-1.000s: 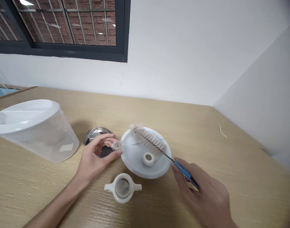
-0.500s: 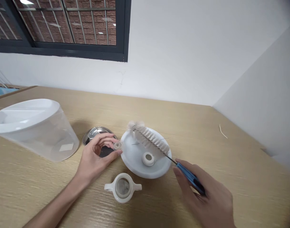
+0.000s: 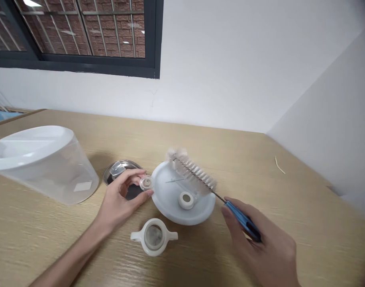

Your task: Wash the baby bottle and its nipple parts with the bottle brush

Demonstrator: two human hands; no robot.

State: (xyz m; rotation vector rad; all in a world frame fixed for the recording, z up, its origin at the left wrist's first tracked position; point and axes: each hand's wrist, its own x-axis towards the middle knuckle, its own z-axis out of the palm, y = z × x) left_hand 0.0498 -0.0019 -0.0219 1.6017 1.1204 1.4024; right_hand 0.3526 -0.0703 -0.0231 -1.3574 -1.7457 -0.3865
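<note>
My left hand (image 3: 119,199) pinches a small clear round piece (image 3: 147,183), which looks like a bottle nipple, at the left rim of a white bowl (image 3: 164,205). In my right hand (image 3: 260,239) is the blue handle of a bottle brush (image 3: 194,171). Its white bristles slant up and left above the bowl, apart from the clear piece. Inside the bowl lie a white ring (image 3: 186,200) and a thin wire-like rod (image 3: 175,181), partly covered by the bristles. A white two-handled bottle part (image 3: 154,237) stands in front of the bowl.
Behind my left hand sits a shiny metal dish (image 3: 130,164) with a clear piece in it. A large translucent container (image 3: 59,171) with a white rim stands at the left. A thin pale strip (image 3: 279,165) lies on the right of the wooden table (image 3: 236,155).
The brush in my right hand has shifted slightly up and to the right. The clear piece in my left hand has turned, showing more of its round face.
</note>
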